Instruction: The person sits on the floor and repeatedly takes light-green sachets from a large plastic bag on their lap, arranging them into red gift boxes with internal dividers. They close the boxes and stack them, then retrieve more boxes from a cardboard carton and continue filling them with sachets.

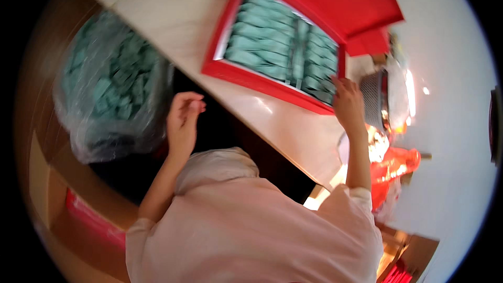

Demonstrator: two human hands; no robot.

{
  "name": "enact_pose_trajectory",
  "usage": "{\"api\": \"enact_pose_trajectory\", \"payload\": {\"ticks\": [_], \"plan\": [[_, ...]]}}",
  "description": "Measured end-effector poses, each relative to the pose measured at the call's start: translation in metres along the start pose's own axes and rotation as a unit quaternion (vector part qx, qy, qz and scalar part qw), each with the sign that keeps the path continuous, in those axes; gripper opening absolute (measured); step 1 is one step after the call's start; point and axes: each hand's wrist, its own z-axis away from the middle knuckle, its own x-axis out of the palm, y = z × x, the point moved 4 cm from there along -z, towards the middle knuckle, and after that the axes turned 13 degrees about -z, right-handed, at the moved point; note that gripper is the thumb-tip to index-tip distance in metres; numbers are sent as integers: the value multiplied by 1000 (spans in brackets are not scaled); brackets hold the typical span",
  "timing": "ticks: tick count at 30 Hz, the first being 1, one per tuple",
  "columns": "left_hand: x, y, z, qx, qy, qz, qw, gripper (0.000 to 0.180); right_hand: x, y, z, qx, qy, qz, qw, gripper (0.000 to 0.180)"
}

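Observation:
A red gift box (277,92) lies with its lid (325,0) raised on the table. Pale green packets (262,36) fill it in rows, with a narrow strip running between two columns. My right hand (348,99) is at the box's near right corner, its fingers over the end packets and the rim. Blur hides whether those fingers pinch a packet. Off the table's edge, my left hand (183,120) hovers with loosely bent fingers, thumb apart, and nothing visible in it. It is nearest to a clear plastic bag (86,131) of loose green packets (123,76) on the left.
The pale table (272,131) runs diagonally, its edge between me and the box. Right of the box stand a grey mesh-sided container (373,97) and a shiny red bag (394,170) near the wall. Cardboard flaps (50,188) and a pink-red package (94,217) lie low at the left.

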Motion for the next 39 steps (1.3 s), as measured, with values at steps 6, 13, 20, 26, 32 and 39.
{"api": "enact_pose_trajectory", "payload": {"ticks": [6,13,20,26,32,39], "plan": [[-29,-29,1,-45,15,7,999,12,-22,-135,-2,-136,276,-299,903,18],[-122,-58,31,-115,188,80,972,13,160,-374,-73,-194,-37,-628,753,9],[-216,-95,70,-168,351,64,919,13,345,-479,-138,-252,-129,-334,899,64],[-227,-116,67,-193,373,127,899,13,405,-517,-142,-307,-247,-151,907,78],[-238,-130,51,-185,325,144,916,21,393,-497,-175,-276,-195,-228,913,66],[-229,-116,9,-95,336,-8,937,61,251,-481,-100,-291,-136,-448,834,55]]}}
